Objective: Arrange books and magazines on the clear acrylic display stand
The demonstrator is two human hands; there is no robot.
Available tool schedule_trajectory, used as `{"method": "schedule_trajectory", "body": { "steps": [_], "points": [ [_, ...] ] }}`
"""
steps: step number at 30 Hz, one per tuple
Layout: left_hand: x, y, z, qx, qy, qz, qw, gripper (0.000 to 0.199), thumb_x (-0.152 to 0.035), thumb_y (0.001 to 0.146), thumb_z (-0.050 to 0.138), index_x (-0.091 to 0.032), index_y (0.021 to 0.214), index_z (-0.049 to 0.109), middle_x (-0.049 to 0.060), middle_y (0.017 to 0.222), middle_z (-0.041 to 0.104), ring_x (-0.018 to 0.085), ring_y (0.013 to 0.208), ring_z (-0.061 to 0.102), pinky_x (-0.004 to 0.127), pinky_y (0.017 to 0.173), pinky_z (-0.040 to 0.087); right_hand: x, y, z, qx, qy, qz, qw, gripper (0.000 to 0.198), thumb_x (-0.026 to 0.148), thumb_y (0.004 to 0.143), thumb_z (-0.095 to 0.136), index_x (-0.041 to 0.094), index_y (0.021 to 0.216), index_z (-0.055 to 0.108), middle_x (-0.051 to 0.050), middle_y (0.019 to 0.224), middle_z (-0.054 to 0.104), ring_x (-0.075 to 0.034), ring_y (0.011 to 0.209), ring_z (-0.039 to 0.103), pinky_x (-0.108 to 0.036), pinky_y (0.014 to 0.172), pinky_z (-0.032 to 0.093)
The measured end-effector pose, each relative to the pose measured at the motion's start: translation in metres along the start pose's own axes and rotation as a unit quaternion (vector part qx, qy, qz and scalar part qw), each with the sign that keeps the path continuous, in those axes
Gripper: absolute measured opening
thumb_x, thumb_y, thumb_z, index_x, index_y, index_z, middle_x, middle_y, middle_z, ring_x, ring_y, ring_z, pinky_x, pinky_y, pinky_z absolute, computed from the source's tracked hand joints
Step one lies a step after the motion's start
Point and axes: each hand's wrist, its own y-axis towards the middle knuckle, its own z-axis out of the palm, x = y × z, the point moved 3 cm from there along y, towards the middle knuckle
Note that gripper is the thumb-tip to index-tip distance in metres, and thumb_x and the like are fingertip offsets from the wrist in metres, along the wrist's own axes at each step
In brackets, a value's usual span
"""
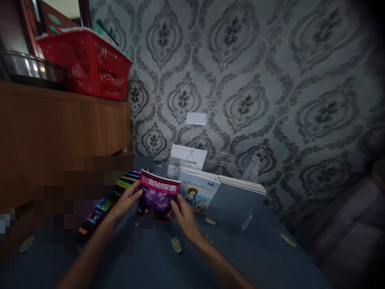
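A purple and pink book (158, 196) is held upright between my two hands, its cover facing me. My left hand (128, 200) grips its left edge, and my right hand (183, 214) holds the lower right edge. Just behind and to the right, a light blue book (200, 190) with a figure in a yellow hat on its cover stands with other books in a clear acrylic holder (246, 222). A white booklet (186, 158) leans behind them. Beneath my left forearm lies a dark, colourful book or box (104, 204), partly covered by the arm.
The blue tablecloth (240, 257) has pale oval patterns. At left stands a wooden cabinet (63, 128) bearing a red plastic basket (90, 64) and a metal basin (33, 70). A patterned wall (246, 92) rises behind the table. Part of the lower left is pixelated.
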Motion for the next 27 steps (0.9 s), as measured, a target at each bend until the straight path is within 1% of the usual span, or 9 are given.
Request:
{"method": "schedule_trajectory", "body": {
  "steps": [3, 6, 10, 13, 16, 18, 21, 24, 27],
  "points": [
    [-0.009, 0.003, 0.002, -0.007, 0.001, 0.013, 1.000, 0.054, -0.051, 0.074, 0.074, -0.019, 0.117, 0.068, 0.010, 0.119, 0.069, 0.031, 0.116, 0.059, 0.041, 0.101, 0.044, 0.010, 0.002, -0.005, -0.003, -0.011, -0.018, 1.000, 0.041, 0.062, 0.093, 0.039, 0.023, 0.090, 0.049, 0.000, 0.064, 0.062, -0.020, 0.059, 0.065, -0.033, 0.060, 0.054],
    [-0.034, 0.015, 0.007, -0.020, 0.008, 0.063, 0.998, 0.050, -0.050, 0.075, 0.073, -0.017, 0.113, 0.068, 0.010, 0.113, 0.071, 0.029, 0.108, 0.062, 0.038, 0.096, 0.047, 0.035, 0.011, -0.017, -0.014, -0.029, -0.051, 0.998, 0.035, 0.056, 0.095, 0.040, 0.022, 0.095, 0.050, 0.000, 0.065, 0.063, -0.019, 0.060, 0.065, -0.032, 0.062, 0.054],
    [-0.085, 0.043, 0.020, -0.027, 0.051, 0.166, 0.984, 0.043, -0.048, 0.079, 0.070, -0.014, 0.107, 0.066, 0.008, 0.100, 0.071, 0.023, 0.094, 0.063, 0.031, 0.082, 0.049, 0.084, 0.037, -0.047, -0.040, -0.019, -0.120, 0.992, 0.032, 0.052, 0.095, 0.045, 0.022, 0.103, 0.051, 0.002, 0.066, 0.061, -0.017, 0.059, 0.064, -0.030, 0.059, 0.054],
    [-0.121, 0.069, 0.033, -0.029, 0.059, 0.265, 0.962, 0.038, -0.046, 0.082, 0.068, -0.015, 0.104, 0.064, 0.005, 0.094, 0.068, 0.019, 0.089, 0.061, 0.028, 0.078, 0.048, 0.119, 0.060, -0.073, -0.068, -0.018, -0.177, 0.982, 0.031, 0.054, 0.092, 0.051, 0.023, 0.097, 0.052, 0.002, 0.067, 0.059, -0.015, 0.057, 0.063, -0.028, 0.056, 0.054],
    [-0.141, 0.093, 0.048, -0.034, 0.055, 0.329, 0.942, 0.033, -0.045, 0.084, 0.066, -0.016, 0.099, 0.062, 0.003, 0.090, 0.066, 0.017, 0.086, 0.060, 0.026, 0.074, 0.047, 0.141, 0.078, -0.097, -0.103, -0.038, -0.220, 0.969, 0.035, 0.057, 0.089, 0.056, 0.024, 0.099, 0.054, 0.001, 0.076, 0.060, -0.014, 0.057, 0.062, -0.028, 0.055, 0.054],
    [-0.144, 0.106, 0.057, -0.035, 0.050, 0.345, 0.936, 0.029, -0.043, 0.086, 0.065, -0.017, 0.097, 0.061, 0.002, 0.088, 0.064, 0.016, 0.082, 0.059, 0.024, 0.069, 0.046, 0.147, 0.086, -0.111, -0.114, -0.051, -0.229, 0.965, 0.037, 0.058, 0.087, 0.057, 0.024, 0.102, 0.055, -0.001, 0.081, 0.061, -0.014, 0.059, 0.063, -0.028, 0.056, 0.055],
    [-0.137, 0.123, 0.071, -0.029, 0.030, 0.333, 0.942, 0.021, -0.035, 0.087, 0.063, -0.017, 0.096, 0.060, 0.001, 0.084, 0.061, 0.014, 0.074, 0.056, 0.022, 0.060, 0.043, 0.145, 0.091, -0.127, -0.116, -0.070, -0.222, 0.966, 0.038, 0.059, 0.087, 0.057, 0.024, 0.102, 0.056, -0.002, 0.081, 0.062, -0.016, 0.062, 0.065, -0.030, 0.056, 0.056],
    [-0.121, 0.134, 0.083, -0.023, 0.006, 0.296, 0.955, 0.013, -0.027, 0.087, 0.061, -0.017, 0.094, 0.059, 0.000, 0.081, 0.059, 0.012, 0.068, 0.053, 0.020, 0.055, 0.040, 0.131, 0.093, -0.139, -0.111, -0.080, -0.200, 0.970, 0.037, 0.057, 0.087, 0.057, 0.024, 0.105, 0.057, -0.002, 0.080, 0.061, -0.019, 0.063, 0.066, -0.034, 0.058, 0.057],
    [-0.103, 0.141, 0.093, -0.016, -0.001, 0.263, 0.965, 0.008, -0.022, 0.086, 0.060, -0.017, 0.092, 0.058, 0.000, 0.080, 0.059, 0.011, 0.068, 0.054, 0.019, 0.056, 0.041, 0.111, 0.094, -0.148, -0.109, -0.079, -0.168, 0.976, 0.035, 0.056, 0.086, 0.058, 0.025, 0.103, 0.056, -0.002, 0.080, 0.062, -0.020, 0.062, 0.066, -0.037, 0.058, 0.058]
  ]
}}
